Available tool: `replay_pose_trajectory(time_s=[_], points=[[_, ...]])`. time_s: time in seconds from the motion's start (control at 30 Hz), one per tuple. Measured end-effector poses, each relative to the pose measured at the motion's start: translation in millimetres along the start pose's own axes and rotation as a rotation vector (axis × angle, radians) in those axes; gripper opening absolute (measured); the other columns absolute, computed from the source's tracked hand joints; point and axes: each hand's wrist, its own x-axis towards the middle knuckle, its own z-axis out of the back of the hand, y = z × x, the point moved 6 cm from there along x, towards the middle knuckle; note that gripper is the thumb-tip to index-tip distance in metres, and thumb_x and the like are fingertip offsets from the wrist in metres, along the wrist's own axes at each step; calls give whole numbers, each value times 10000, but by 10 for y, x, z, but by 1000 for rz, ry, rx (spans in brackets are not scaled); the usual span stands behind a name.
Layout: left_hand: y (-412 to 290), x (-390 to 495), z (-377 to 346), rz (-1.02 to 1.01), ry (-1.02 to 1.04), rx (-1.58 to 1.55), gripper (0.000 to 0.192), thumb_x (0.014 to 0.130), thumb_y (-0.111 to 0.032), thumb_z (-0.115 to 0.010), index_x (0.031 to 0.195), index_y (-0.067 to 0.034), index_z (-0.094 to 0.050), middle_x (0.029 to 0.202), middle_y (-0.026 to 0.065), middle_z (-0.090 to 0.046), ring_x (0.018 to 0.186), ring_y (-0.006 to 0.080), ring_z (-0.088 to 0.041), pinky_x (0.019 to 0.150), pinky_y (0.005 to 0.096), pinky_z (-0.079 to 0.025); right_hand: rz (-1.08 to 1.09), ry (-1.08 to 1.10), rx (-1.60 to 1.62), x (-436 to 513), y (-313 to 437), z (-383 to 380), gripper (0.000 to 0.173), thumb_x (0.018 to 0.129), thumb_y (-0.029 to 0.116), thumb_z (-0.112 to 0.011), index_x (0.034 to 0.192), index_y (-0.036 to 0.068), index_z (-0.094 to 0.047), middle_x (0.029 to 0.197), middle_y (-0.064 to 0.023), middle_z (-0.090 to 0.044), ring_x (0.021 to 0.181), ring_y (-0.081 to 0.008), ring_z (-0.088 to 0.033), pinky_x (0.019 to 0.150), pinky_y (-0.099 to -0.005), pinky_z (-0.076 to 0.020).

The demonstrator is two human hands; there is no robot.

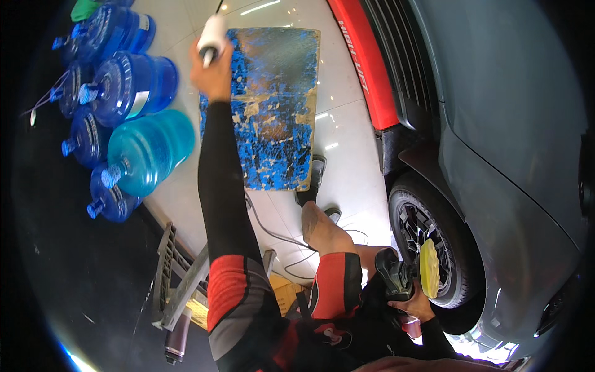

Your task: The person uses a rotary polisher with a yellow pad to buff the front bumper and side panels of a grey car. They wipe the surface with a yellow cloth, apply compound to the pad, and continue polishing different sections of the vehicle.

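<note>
My left hand [211, 76], on a stretched-out arm, grips a white bottle [213, 35] with a dark collar and a pale nozzle. It is over the far left corner of a low board-topped stand [279, 111], whose blue paint is badly worn. Low on the right, my right hand [413, 304] holds a black power polisher [394, 274]. A yellow foam pad [429, 269] is fitted to the polisher and stands on edge, facing the grey car [506, 186]. In the picture the pad overlaps the car's front wheel [425, 242]; whether it touches anything cannot be told.
Several blue water jugs [135, 88] and a turquoise one [151, 151] lie along the left. A red beam with white lettering [365, 65] runs beside the car. A cable [279, 236] trails over the tiled floor. A metal frame [181, 288] and a dark flask [177, 339] are lower left.
</note>
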Motion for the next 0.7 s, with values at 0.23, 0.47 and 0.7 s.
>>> replay_pose_trajectory(time_s=[0.23, 0.47, 0.7], points=[[-121, 32, -1972, -140, 566, 338, 758, 733, -662, -801, 1268, -138, -685, 960, 211, -789, 918, 444, -755, 829, 540, -583, 41, -17, 81, 270, -170, -117, 1139, 570, 371, -1067, 1444, -60, -478, 1342, -200, -629, 1258, -320, -625, 1102, -433, -494], [129, -282, -1952, -242, 596, 505, 735, 776, -676, -784, 1204, -91, -666, 964, 226, -777, 954, 430, -751, 832, 530, -582, 1, -75, 147, 389, -699, -239, 1137, 568, 418, -1070, 1391, -104, -484, 1294, -215, -643, 1209, -310, -651, 1074, -419, -515], [187, -1103, -1051, -233, 575, 499, 715, 793, -669, -784, 1115, -47, -640, 895, 265, -754, 878, 487, -730, 783, 549, -566, 11, -23, 191, 8, -1055, -258, 1297, 578, 460, -1053, 1506, -130, -366, 1407, -253, -595, 1299, -361, -612, 1143, -420, -466]])
